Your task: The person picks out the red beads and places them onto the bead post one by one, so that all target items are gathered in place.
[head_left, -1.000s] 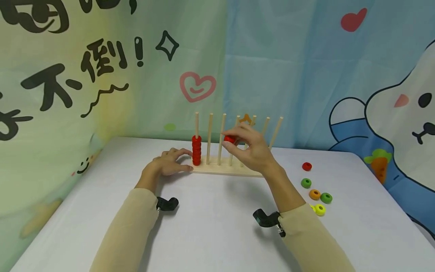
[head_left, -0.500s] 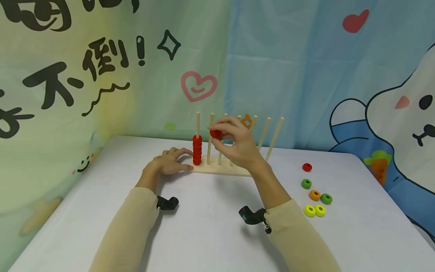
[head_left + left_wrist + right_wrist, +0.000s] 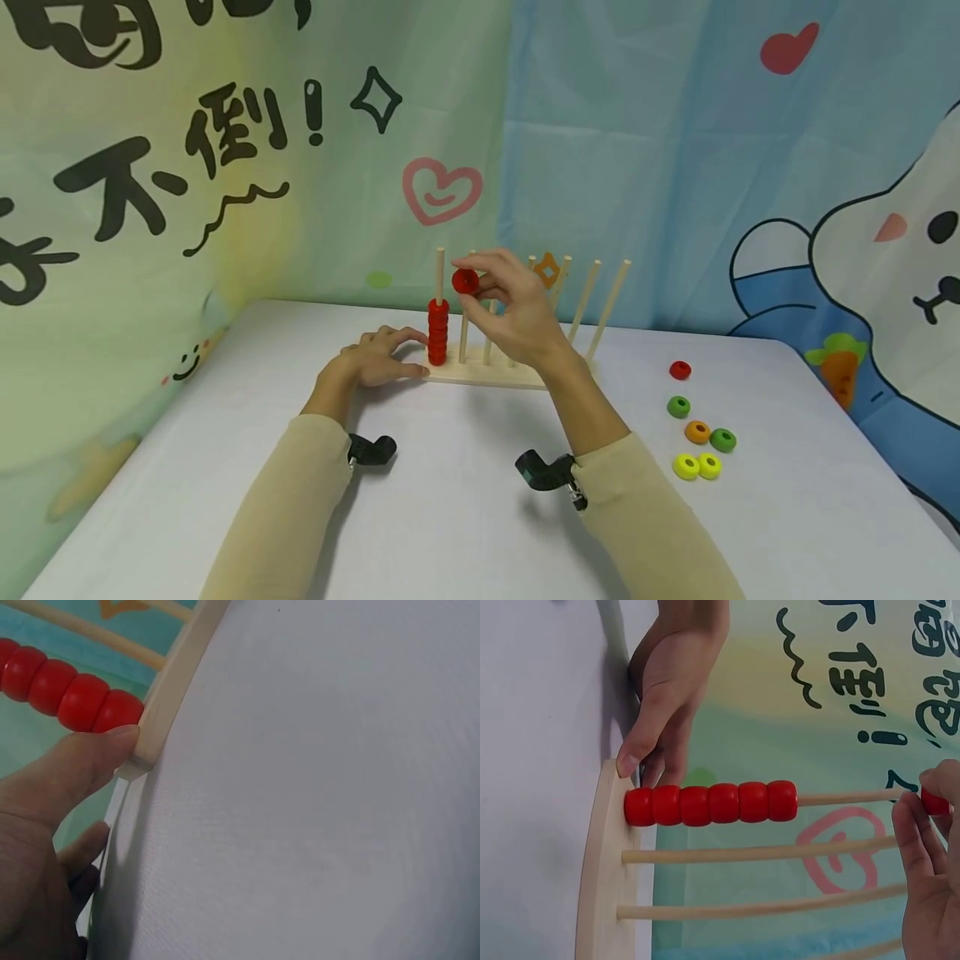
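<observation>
My right hand (image 3: pixel 517 312) pinches a red bead (image 3: pixel 465 282) between thumb and fingertips. It is raised beside the upper part of the leftmost peg (image 3: pixel 440 271) of a wooden peg stand (image 3: pixel 487 377). Several red beads (image 3: pixel 711 803) are stacked on that peg down to the base, and its upper part is bare. The other pegs carry no beads where they show; my right hand hides part of them. My left hand (image 3: pixel 375 358) holds the left end of the base, thumb (image 3: pixel 112 746) at the front corner and fingers reaching behind.
Loose beads lie on the white table (image 3: pixel 435 500) to the right: one red (image 3: pixel 680 370), two green (image 3: pixel 678 407), one orange (image 3: pixel 697 432) and two yellow (image 3: pixel 686 467). A printed curtain (image 3: pixel 600 150) hangs behind the table's back edge.
My right hand has carried the red bead leftward and upward, from over the middle pegs to beside the top of the leftmost peg. My left hand has stayed at the base.
</observation>
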`<control>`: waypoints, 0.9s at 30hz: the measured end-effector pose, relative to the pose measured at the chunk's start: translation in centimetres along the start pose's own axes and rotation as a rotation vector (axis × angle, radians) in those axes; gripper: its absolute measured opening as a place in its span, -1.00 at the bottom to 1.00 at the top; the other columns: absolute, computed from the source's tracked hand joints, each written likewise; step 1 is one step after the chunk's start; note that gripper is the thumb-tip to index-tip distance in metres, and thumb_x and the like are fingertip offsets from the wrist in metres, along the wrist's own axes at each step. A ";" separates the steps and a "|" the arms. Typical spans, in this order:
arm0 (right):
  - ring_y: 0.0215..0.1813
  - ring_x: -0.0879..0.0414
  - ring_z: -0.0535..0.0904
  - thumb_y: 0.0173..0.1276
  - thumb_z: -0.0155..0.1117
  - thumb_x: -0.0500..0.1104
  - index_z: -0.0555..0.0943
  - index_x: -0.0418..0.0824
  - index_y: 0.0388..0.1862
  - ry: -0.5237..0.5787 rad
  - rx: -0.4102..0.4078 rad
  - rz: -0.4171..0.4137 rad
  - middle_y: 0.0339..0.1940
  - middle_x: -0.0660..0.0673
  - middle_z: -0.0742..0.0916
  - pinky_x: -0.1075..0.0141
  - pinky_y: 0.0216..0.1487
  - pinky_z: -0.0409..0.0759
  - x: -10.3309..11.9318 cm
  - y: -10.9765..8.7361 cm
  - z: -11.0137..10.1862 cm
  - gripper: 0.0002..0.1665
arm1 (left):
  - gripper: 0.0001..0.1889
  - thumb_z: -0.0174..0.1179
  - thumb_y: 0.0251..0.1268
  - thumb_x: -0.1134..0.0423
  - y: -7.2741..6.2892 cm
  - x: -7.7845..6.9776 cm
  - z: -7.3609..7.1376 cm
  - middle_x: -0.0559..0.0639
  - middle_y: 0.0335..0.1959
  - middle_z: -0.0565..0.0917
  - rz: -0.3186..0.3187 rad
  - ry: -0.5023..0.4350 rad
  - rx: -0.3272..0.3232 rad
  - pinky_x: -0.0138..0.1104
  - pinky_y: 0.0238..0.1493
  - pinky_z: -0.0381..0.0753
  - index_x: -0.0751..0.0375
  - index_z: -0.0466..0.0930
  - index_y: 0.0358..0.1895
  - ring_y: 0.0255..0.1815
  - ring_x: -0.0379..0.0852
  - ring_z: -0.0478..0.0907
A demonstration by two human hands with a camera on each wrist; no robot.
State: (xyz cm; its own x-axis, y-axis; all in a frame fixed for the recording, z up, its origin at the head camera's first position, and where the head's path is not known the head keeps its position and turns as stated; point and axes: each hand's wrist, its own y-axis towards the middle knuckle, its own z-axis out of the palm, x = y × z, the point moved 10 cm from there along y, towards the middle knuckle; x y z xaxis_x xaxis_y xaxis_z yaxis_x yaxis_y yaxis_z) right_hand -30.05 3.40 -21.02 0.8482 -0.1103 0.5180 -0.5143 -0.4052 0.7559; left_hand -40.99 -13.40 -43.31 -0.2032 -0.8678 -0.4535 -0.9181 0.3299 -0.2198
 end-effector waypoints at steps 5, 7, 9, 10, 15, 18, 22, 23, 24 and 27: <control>-0.28 -0.17 0.66 0.22 0.23 -0.60 0.52 -0.54 0.03 0.027 -0.017 0.001 -0.08 -0.41 0.57 0.01 -0.14 0.68 0.0 0.5 0.3 -0.64 | -0.30 0.19 0.11 -0.41 0.1 0.0 -0.2 0.08 0.45 0.23 -0.004 -0.004 -0.001 0.33 0.21 0.21 -0.47 0.28 0.35 0.39 0.24 0.14; -0.26 -0.19 0.67 0.26 0.24 -0.56 0.52 -0.55 0.04 0.030 -0.031 0.019 -0.08 -0.40 0.57 0.00 -0.13 0.67 -0.2 0.7 0.3 -0.65 | -0.30 0.20 0.11 -0.42 0.1 -0.1 -0.3 0.09 0.45 0.24 -0.004 -0.004 -0.001 0.34 0.21 0.20 -0.46 0.28 0.36 0.39 0.25 0.14; -0.23 -0.20 0.67 0.30 0.24 -0.51 0.52 -0.54 0.06 0.035 -0.048 0.046 -0.07 -0.40 0.57 -0.02 -0.11 0.67 -0.4 1.0 0.3 -0.66 | -0.29 0.20 0.10 -0.42 0.0 -0.2 -0.3 0.10 0.45 0.24 -0.003 -0.005 0.001 0.35 0.20 0.20 -0.46 0.28 0.36 0.39 0.26 0.14; -0.21 -0.20 0.68 0.31 0.24 -0.50 0.53 -0.53 0.07 0.039 -0.057 0.057 -0.06 -0.39 0.57 -0.02 -0.11 0.66 -0.5 1.1 0.3 -0.66 | -0.28 0.20 0.10 -0.42 0.0 -0.2 -0.2 0.10 0.45 0.24 -0.005 -0.008 0.004 0.35 0.20 0.20 -0.45 0.28 0.36 0.39 0.26 0.14; -0.16 -0.24 0.68 0.34 0.25 -0.45 0.55 -0.48 0.10 0.044 -0.083 0.097 -0.02 -0.37 0.57 0.00 -0.09 0.66 -1.0 1.7 0.2 -0.66 | -0.29 0.19 0.11 -0.42 -0.1 0.0 -0.1 0.09 0.45 0.23 -0.015 -0.011 0.009 0.35 0.21 0.20 -0.46 0.27 0.37 0.41 0.25 0.13; -0.18 -0.23 0.68 0.34 0.26 -0.43 0.57 -0.44 0.11 0.040 -0.099 0.127 0.00 -0.34 0.57 0.02 -0.11 0.66 -1.3 2.0 0.1 -0.65 | -0.29 0.19 0.11 -0.42 -0.1 0.0 -0.3 0.08 0.45 0.23 -0.009 -0.007 0.002 0.35 0.20 0.21 -0.46 0.27 0.36 0.40 0.25 0.13; -0.27 -0.17 0.69 0.33 0.29 -0.42 0.60 -0.40 0.09 0.031 -0.115 0.159 0.00 -0.30 0.57 0.11 -0.21 0.68 -1.8 2.2 0.2 -0.65 | -0.29 0.18 0.11 -0.43 -0.1 0.0 -0.2 0.08 0.44 0.24 0.001 -0.009 0.001 0.36 0.20 0.21 -0.47 0.27 0.36 0.40 0.25 0.13; -0.31 -0.15 0.69 0.32 0.29 -0.42 0.60 -0.40 0.09 0.033 -0.115 0.162 0.00 -0.30 0.57 0.14 -0.27 0.68 -1.9 2.3 0.2 -0.65 | -0.30 0.17 0.11 -0.44 -0.2 0.0 -0.2 0.08 0.44 0.24 0.002 -0.009 0.001 0.36 0.20 0.20 -0.47 0.27 0.36 0.40 0.25 0.13; -0.35 -0.14 0.69 0.32 0.29 -0.42 0.60 -0.40 0.09 0.041 -0.115 0.164 0.00 -0.31 0.57 0.16 -0.32 0.69 -1.9 2.3 0.3 -0.65 | -0.30 0.17 0.11 -0.44 -0.2 0.0 -0.2 0.08 0.44 0.24 0.002 -0.011 0.002 0.36 0.20 0.20 -0.47 0.27 0.36 0.40 0.25 0.13; -0.46 -0.07 0.68 0.33 0.27 -0.42 0.60 -0.39 0.10 0.056 -0.113 0.182 0.02 -0.33 0.55 0.18 -0.50 0.68 -2.1 2.4 0.5 -0.65 | -0.31 0.17 0.11 -0.43 -0.3 -0.2 -0.1 0.08 0.44 0.24 0.005 -0.015 0.000 0.36 0.20 0.20 -0.47 0.28 0.35 0.40 0.24 0.13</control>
State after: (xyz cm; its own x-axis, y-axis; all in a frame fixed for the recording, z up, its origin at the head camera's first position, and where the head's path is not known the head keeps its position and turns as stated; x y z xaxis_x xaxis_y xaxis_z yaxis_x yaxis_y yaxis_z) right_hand -32.96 2.17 -20.51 0.7333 -0.1201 0.6692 -0.6718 -0.2790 0.6861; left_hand -40.74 -13.38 -43.09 -0.2026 -0.8605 -0.4674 -0.9171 0.3341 -0.2176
